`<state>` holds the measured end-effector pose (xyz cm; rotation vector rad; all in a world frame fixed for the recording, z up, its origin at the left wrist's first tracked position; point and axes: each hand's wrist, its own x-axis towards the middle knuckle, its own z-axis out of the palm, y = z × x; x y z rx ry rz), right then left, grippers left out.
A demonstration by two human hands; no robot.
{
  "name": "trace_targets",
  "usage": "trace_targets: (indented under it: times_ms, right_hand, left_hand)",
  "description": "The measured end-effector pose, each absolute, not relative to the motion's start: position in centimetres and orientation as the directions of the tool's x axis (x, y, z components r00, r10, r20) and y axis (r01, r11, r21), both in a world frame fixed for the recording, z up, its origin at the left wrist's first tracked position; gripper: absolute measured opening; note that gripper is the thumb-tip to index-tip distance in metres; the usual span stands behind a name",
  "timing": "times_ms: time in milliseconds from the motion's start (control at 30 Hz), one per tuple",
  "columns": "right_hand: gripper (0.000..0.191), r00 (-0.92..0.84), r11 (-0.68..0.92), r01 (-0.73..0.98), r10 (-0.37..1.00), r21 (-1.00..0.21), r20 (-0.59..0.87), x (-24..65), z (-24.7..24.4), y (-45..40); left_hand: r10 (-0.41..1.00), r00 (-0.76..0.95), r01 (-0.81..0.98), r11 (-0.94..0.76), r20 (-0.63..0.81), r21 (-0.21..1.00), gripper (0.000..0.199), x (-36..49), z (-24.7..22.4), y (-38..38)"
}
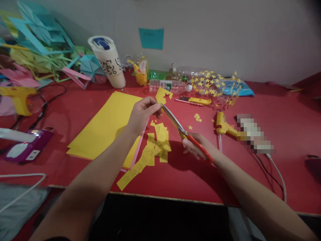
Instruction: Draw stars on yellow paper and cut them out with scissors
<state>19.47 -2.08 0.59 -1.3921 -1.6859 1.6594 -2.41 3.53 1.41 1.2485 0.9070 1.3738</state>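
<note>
My left hand [144, 112] is closed in a pinch on a small piece of yellow paper, mostly hidden by the fingers. My right hand [197, 146] grips red-handled scissors [178, 124], whose blade tips reach my left fingertips. Just beyond them is a yellow paper scrap [163, 95] with a star-shaped gap. Below my hands lie several yellow paper strips [150, 150], some with stars drawn on them. A stack of yellow sheets [105, 124] lies under my left forearm. Small cut-out stars [198, 117] rest on the table to the right.
On the red table [200, 184] are a yellow glue gun [222, 124], a box cutter [199, 100], plastic bottles [170, 86] and a star-covered clear piece [213, 85]. A white tumbler [110, 63], folded paper shapes [45, 40] and a purple device [27, 147] stand left. A cable [279, 174] runs right.
</note>
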Motion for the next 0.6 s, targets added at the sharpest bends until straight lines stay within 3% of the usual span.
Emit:
trace_targets:
  times_ms: [600]
  right_hand:
    - [0.060, -0.423, -0.194, 0.381, 0.833, -0.904, -0.357, 19.42, 0.71, -2.11]
  left_hand:
    - [0.976, 0.060, -0.200, -0.195, 0.210, 0.960, 0.016, -2.30, 1.66, 3.40]
